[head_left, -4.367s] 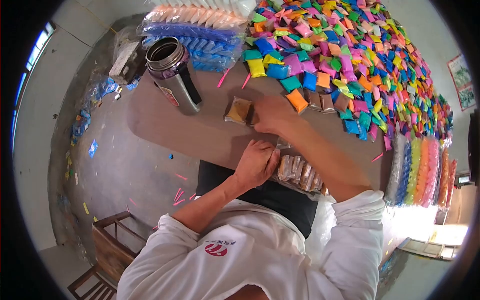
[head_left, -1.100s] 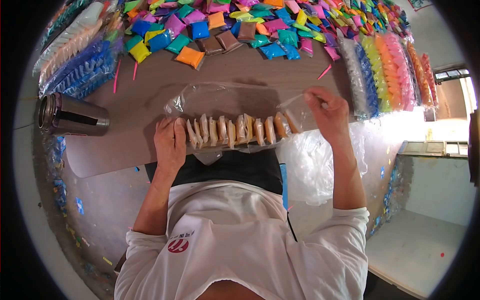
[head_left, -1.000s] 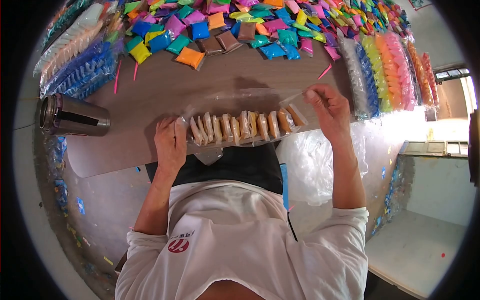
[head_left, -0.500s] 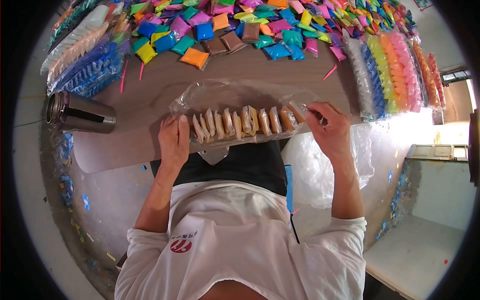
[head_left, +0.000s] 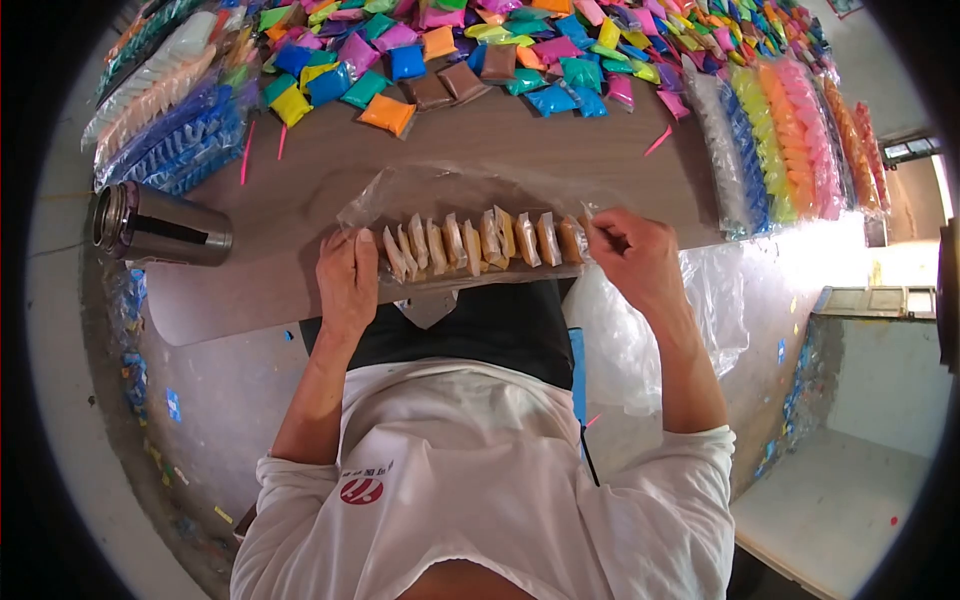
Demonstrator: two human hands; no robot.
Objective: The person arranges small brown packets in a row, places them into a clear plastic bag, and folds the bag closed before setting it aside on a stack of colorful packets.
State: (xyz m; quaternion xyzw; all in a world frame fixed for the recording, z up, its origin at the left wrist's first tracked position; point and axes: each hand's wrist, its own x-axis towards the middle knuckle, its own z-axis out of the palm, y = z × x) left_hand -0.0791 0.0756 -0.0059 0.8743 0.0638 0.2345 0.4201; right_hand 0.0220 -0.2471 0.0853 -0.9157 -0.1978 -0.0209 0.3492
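A long clear plastic bag [head_left: 420,185] lies crosswise at the table's near edge, just above my lap. Inside it, several flat tan packets [head_left: 490,240] stand on edge in a row. My left hand [head_left: 347,280] is closed on the bag's left end, thumb beside the first packets. At the opposite end, my right hand [head_left: 640,255] has its fingers curled and pinched on the plastic, right beside the last packet. The right fingertips are partly hidden behind the knuckles.
A steel flask [head_left: 170,228] lies on its side at the left. Many colourful packets [head_left: 400,65] are heaped at the back. Bagged rows of packets flank them, blue ones [head_left: 185,140] left and orange ones [head_left: 785,140] right. Clear plastic sheeting [head_left: 625,340] hangs beside my lap.
My right hand has moved left and slightly down, and its fingers have closed in at the bag's right end. The left hand stays in place.
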